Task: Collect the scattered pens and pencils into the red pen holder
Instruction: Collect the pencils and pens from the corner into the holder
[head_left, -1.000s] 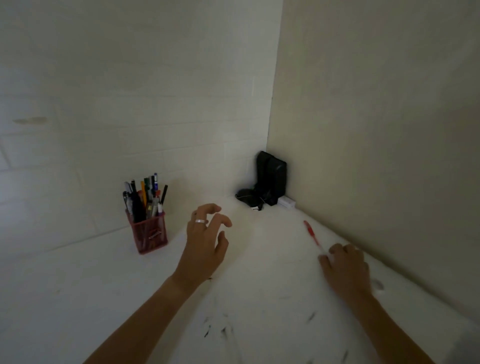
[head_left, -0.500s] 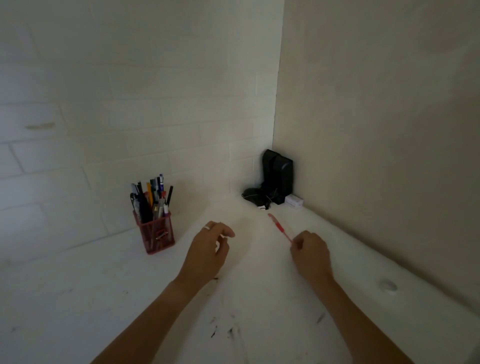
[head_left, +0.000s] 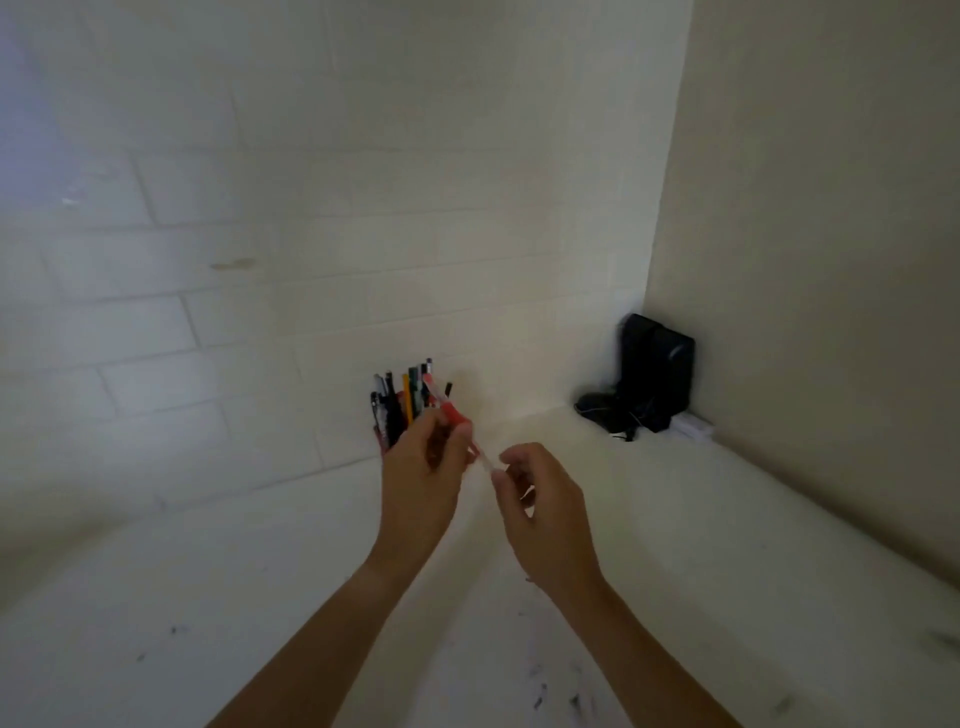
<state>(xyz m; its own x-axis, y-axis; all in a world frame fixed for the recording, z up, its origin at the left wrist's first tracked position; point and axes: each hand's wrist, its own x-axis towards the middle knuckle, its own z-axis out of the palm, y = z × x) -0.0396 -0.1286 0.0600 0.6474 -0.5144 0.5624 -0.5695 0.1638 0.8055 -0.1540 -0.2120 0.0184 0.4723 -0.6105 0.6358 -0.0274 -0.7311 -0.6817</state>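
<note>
While left hand pinches red pen — right hand grips its tail — before red pen holder.

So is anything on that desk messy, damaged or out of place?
Nothing looks broken or spilled. The white desk has dark scuff marks near the front edge. The last loose red pen is in both hands, in front of the red pen holder.
</note>
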